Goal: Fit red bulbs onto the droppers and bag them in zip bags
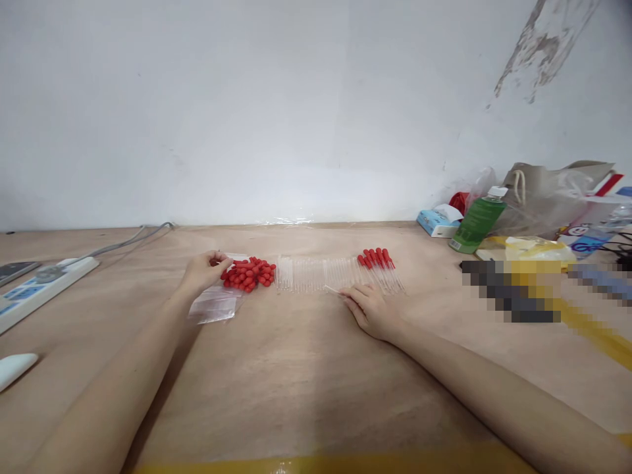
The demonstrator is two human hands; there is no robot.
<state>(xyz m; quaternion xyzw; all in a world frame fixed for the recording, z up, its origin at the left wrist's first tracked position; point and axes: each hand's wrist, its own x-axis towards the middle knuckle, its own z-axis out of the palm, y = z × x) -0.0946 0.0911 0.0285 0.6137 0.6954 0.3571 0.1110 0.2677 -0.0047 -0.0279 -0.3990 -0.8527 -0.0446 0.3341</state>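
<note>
My left hand (pixel 203 271) is at the left edge of a pile of red rubber dropper bulbs (pixel 249 273), its fingertips pinched on one red bulb. My right hand (pixel 368 306) pinches a thin clear dropper tube (pixel 332 289), whose free end points left. Behind that hand lies a row of similar clear tubes (pixel 309 273), side by side. At the right end of the row, several droppers with red bulbs fitted (pixel 379 257) lie with their tips toward me. Clear plastic bags (pixel 214 306) lie below the pile, near my left wrist.
A white power strip (pixel 59 283) with a grey cable lies at the left, near a phone (pixel 17 271) and a white object (pixel 16 370). On the right stand a tissue pack (pixel 437 224), a green bottle (pixel 478 220) and bags (pixel 543 197). Yellow tape (pixel 320 463) crosses the front of the table.
</note>
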